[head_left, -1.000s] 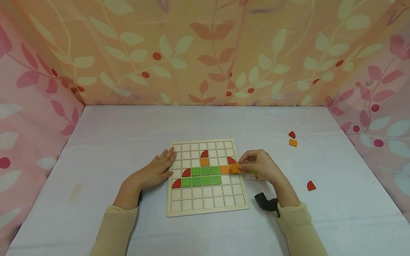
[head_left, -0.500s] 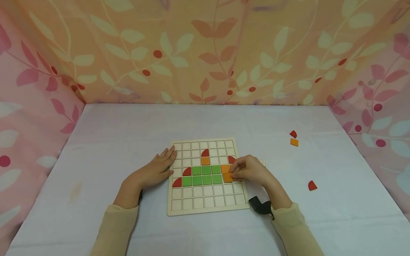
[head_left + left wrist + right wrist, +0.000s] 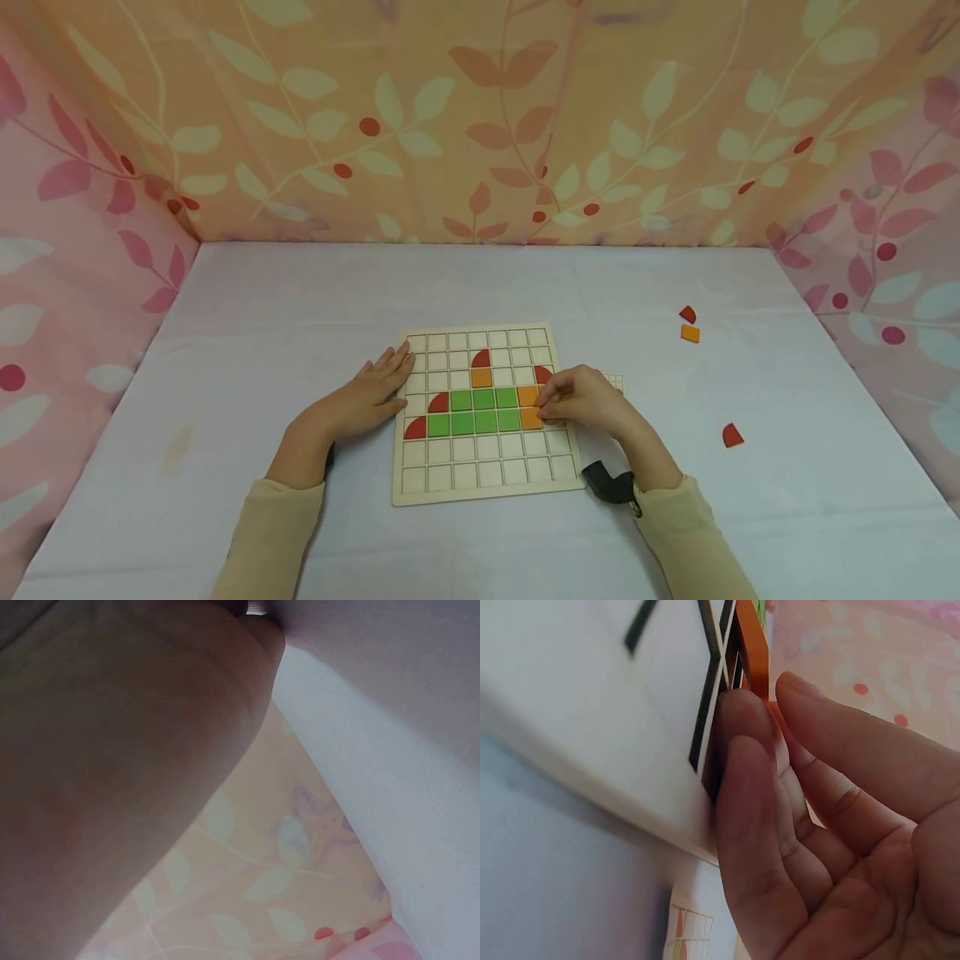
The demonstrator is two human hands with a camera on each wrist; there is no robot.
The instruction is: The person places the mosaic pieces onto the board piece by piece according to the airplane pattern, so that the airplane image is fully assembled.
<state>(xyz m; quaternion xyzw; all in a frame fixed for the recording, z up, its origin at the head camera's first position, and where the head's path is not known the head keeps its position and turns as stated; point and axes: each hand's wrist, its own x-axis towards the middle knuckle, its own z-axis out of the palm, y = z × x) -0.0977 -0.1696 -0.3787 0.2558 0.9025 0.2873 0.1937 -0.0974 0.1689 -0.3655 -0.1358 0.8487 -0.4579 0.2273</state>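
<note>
A pale wooden grid board (image 3: 487,500) lies on the table, with green square tiles (image 3: 473,412), orange squares and red quarter-round tiles set in its cells. My left hand (image 3: 367,396) rests flat across the board's left edge, fingers spread. At the right end of the lower green row, my right hand (image 3: 581,397) has thumb and fingertips at the right edge of an orange square tile (image 3: 530,418). In the right wrist view, the fingertips meet the board beside orange tile edges (image 3: 756,649); the exact contact is partly hidden. The left wrist view shows mostly forearm and palm.
To the right on the white cloth (image 3: 300,292) lie an orange square (image 3: 690,334) and two red quarter-rounds (image 3: 687,314), one lower down. A small printed grid card (image 3: 615,381) is mostly hidden behind my right hand. Patterned curtains (image 3: 480,125) enclose the table.
My right hand has moved left and slightly down with the orange square tile, which now lies in the cell below another orange square. My left hand has stayed in place.
</note>
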